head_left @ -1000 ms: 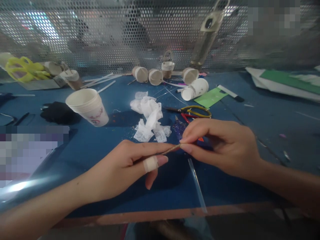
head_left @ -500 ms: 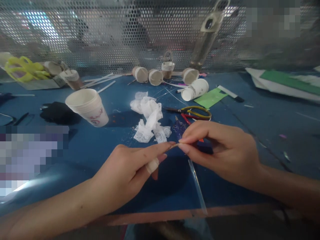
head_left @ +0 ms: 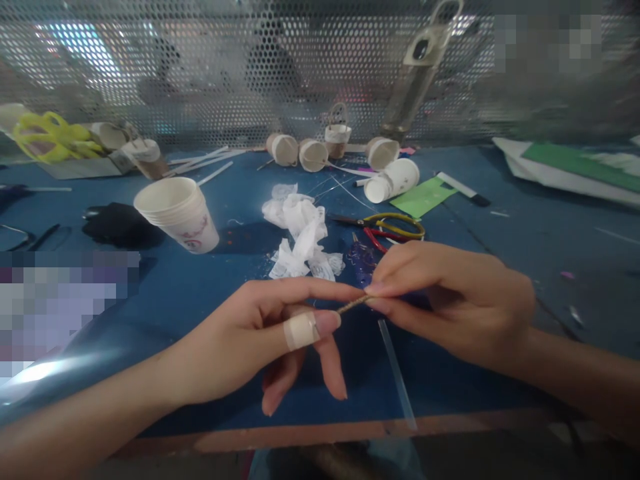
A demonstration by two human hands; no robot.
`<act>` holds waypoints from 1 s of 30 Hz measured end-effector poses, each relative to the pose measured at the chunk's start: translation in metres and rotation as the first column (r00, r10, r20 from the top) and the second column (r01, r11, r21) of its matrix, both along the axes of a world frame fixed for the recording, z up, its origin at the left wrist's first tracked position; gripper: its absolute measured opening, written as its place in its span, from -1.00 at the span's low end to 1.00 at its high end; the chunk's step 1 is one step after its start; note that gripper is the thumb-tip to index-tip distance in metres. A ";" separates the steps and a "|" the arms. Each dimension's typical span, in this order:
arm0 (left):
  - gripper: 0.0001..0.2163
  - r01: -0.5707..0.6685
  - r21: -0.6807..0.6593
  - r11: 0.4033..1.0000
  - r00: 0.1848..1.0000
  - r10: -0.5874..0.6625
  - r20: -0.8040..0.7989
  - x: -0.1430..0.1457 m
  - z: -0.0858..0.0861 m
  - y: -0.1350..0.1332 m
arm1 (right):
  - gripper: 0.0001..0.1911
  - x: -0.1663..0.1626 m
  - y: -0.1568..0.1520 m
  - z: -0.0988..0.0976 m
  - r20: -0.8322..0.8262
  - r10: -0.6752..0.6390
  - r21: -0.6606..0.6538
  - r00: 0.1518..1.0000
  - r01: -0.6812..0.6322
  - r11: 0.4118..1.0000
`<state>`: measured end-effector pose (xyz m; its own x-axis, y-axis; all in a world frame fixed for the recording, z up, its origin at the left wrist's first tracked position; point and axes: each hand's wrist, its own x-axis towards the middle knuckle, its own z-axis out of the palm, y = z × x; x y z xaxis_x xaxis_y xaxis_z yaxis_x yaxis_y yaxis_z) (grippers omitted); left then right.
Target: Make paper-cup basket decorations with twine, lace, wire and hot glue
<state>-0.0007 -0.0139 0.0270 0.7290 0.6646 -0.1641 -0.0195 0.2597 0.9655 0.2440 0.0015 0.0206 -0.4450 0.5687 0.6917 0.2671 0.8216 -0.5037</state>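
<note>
A short brown twine [head_left: 354, 305] stretches between my two hands above the blue tabletop. My right hand [head_left: 455, 303] pinches its end between thumb and forefinger. The thumb of my left hand [head_left: 245, 333], wrapped in a pale bandage [head_left: 301, 331], lies at the twine's other end. My left forefinger reaches out to my right fingertips, while the lower fingers hang loosely apart. Partly hidden behind my right hand is a blue glue gun [head_left: 361, 260]. A clear glue stick [head_left: 399, 377] points from under that hand toward the table edge.
Crumpled white paper [head_left: 300, 227], yellow-handled scissors [head_left: 395, 225] and stacked paper cups [head_left: 177, 213] lie beyond my hands. Small cup baskets [head_left: 337, 140] line a perforated metal screen [head_left: 215, 80]. A clear bottle [head_left: 413, 80] stands at the back, near green card [head_left: 425, 196].
My left thumb has come forward into view and its lower fingers have spread downward. More of the twine shows between the hands. My right hand has shifted slightly right.
</note>
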 end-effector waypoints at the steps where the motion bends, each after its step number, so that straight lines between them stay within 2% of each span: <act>1: -0.71 0.003 -0.004 1.000 1.000 -0.003 -0.004 0.000 0.001 0.001 | -0.83 0.000 0.000 0.000 0.002 -0.004 0.002 1.000 0.004 1.000; 10: -0.75 -0.012 0.063 0.998 0.997 0.016 -0.069 0.002 0.002 0.002 | -0.83 0.000 -0.002 0.001 0.002 -0.015 0.021 1.000 0.015 1.000; 15: -0.81 -0.016 0.061 0.998 0.982 0.027 -0.188 0.005 0.009 0.002 | -0.92 0.000 0.000 0.001 0.040 -0.017 0.028 0.999 0.016 0.999; 18: -0.82 -0.020 0.122 0.992 0.958 0.054 -0.281 0.007 0.012 0.004 | -0.94 0.000 0.000 0.002 0.057 -0.012 0.017 0.998 0.012 1.000; 20: -0.82 -0.011 0.219 0.976 0.937 0.086 -0.339 0.007 0.012 0.005 | -0.94 -0.001 0.000 0.001 0.062 -0.012 0.007 0.998 0.011 1.000; 22: -0.86 0.026 0.391 0.920 0.913 0.138 -0.385 0.006 0.010 0.005 | -0.94 -0.001 -0.001 0.001 0.069 -0.012 -0.002 0.998 0.013 1.000; 25: -0.87 0.122 0.633 0.765 0.873 0.221 -0.435 0.004 0.004 0.005 | -0.95 -0.001 -0.001 0.000 0.090 -0.012 -0.003 0.996 0.013 1.000; 27: -0.83 0.184 0.709 0.680 0.844 0.260 -0.468 0.001 -0.002 0.005 | -0.95 -0.001 0.000 0.000 0.111 -0.014 0.001 0.994 0.014 1.000; 30: -0.84 0.240 0.774 0.585 0.805 0.326 -0.496 -0.002 -0.008 0.005 | -0.95 0.000 0.001 -0.001 0.137 -0.020 0.004 0.990 0.020 1.000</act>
<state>-0.0026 -0.0084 0.0185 0.6571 0.7486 0.0888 0.5707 -0.5709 0.5902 0.2445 0.0025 0.0197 -0.5241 0.5768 0.6266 0.3500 0.8166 -0.4589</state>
